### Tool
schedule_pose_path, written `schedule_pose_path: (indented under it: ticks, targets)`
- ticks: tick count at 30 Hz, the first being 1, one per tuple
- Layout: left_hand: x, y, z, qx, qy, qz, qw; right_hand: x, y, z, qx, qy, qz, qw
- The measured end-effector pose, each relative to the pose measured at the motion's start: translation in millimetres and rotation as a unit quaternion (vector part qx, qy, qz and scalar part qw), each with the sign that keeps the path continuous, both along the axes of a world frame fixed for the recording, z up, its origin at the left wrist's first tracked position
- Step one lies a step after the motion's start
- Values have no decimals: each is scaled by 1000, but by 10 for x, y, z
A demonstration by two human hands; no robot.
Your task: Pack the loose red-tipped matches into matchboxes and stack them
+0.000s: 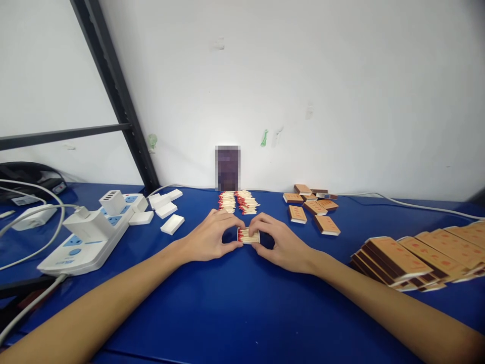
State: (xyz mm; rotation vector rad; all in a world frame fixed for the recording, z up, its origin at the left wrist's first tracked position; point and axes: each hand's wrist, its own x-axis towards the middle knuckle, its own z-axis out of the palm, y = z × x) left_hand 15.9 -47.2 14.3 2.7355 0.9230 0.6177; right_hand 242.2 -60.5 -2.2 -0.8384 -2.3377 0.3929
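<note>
A small white matchbox tray [248, 241] filled with red-tipped matches sits on the blue table between my hands. My left hand [215, 235] pinches its left end, thumb below and fingers above. My right hand [278, 242] is closed at the tray's right end, its fingertips on the matches and the edge. Just beyond are two heaps of loose matches, a left heap [227, 202] and a right heap [246, 202], with red heads showing. Part of the tray's rim is hidden by my fingers.
Several white trays [173, 224] lie to the left, near a white power strip [102, 247] with plugged-in chargers and cables. At the back right are several orange-brown matchboxes [297, 214]. Flattened-looking matchbox sleeves [397, 255] are stacked at far right. A black metal frame [117, 86] stands at left.
</note>
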Motion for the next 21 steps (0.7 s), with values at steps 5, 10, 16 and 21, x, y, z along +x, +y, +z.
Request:
schedule_pose_path:
  ticks: [5, 10, 16, 21]
  targets:
    - [-74, 54, 49, 20, 32, 15, 999, -5, -7, -10, -7, -16, -27, 999]
    - [-189, 188, 41, 130, 71, 143, 979, 32, 25, 8, -63, 37, -30, 997]
    - [-230, 283, -27, 155, 148, 186, 959, -3, 200, -96, -21, 21, -161, 986]
    - [-216, 273, -24, 118, 143, 160, 970, -27, 217, -140, -7, -76, -154, 985]
